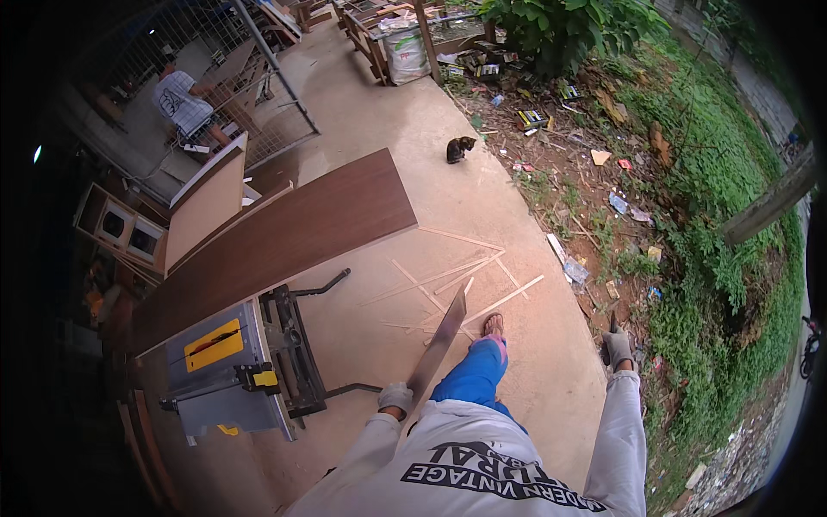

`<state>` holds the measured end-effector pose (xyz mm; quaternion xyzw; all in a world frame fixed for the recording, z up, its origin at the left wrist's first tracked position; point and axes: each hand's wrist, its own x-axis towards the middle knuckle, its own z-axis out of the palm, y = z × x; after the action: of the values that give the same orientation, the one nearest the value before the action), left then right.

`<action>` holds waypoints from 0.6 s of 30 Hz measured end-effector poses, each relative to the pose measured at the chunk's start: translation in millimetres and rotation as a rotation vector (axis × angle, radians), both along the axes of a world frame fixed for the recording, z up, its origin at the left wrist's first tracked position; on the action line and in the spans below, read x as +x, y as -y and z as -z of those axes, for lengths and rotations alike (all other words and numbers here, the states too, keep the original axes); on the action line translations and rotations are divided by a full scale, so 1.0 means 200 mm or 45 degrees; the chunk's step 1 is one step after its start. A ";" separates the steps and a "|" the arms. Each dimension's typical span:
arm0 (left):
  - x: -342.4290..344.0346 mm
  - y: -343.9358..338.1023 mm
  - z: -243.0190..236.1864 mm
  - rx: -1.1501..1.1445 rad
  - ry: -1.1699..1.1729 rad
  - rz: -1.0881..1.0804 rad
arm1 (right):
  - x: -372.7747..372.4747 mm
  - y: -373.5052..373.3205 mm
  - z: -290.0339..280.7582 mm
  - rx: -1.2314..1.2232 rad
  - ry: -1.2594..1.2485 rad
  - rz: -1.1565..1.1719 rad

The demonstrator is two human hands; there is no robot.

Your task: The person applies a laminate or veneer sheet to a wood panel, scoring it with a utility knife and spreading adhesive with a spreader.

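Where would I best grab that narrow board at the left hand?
Probably grip the narrow board across its far end, coming from ahead: it is long and flat, that end points forward, and the left hand is at the nearer part.

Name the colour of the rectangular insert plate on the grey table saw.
The insert plate is yellow, clearest in the head view.

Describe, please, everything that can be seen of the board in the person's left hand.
The board is long, narrow and flat, brown, and looks like wood. The gloved left hand grips its near part. It slants forward and away, left of the blue trousers; its far end appears over thin pale strips on the ground. Whether it touches them is unclear.
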<state>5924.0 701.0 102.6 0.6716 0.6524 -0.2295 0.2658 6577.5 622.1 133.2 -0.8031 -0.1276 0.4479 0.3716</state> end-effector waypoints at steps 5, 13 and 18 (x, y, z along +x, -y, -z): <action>0.43 -0.37 0.19 0.061 0.129 -0.296 | 0.22 -1.55 -0.35 0.410 -0.005 -0.224; 0.79 -1.00 0.31 -0.299 0.101 -0.708 | 0.30 -2.57 0.23 -0.272 0.142 -0.641; 1.10 -1.51 0.31 -0.197 0.135 -0.979 | 0.78 -2.46 0.90 -0.744 0.223 -0.597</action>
<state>6144.9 1002.7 41.2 0.3673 0.8223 -0.1267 0.4157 6734.1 1114.6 -46.4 -0.8594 -0.2058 0.4680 0.0021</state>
